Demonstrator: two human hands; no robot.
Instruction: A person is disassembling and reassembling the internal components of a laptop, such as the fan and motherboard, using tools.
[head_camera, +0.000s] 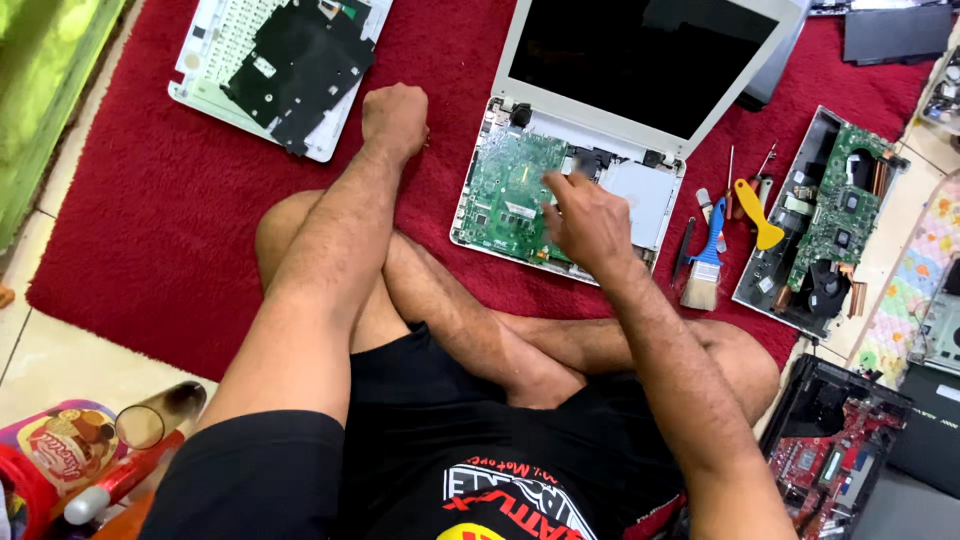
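Observation:
An opened white laptop (640, 185) lies on the red carpet (150, 220), its dark screen tilted up and its green circuit board (505, 190) bare. My right hand (585, 220) rests over the board's right part, fingers pointing toward the hinge; whether it holds anything small I cannot tell. My left hand (395, 120) is a closed fist pressed on the carpet left of the laptop, holding nothing I can see. I sit cross-legged, knees just below the laptop.
A white keyboard cover (215, 50) lies upside down at the upper left. A blue-handled brush (705, 260), a yellow pry tool (757, 210) and screwdrivers lie right of the laptop. More opened laptops sit at the right (835, 215) and lower right (830, 450). Containers stand at the lower left.

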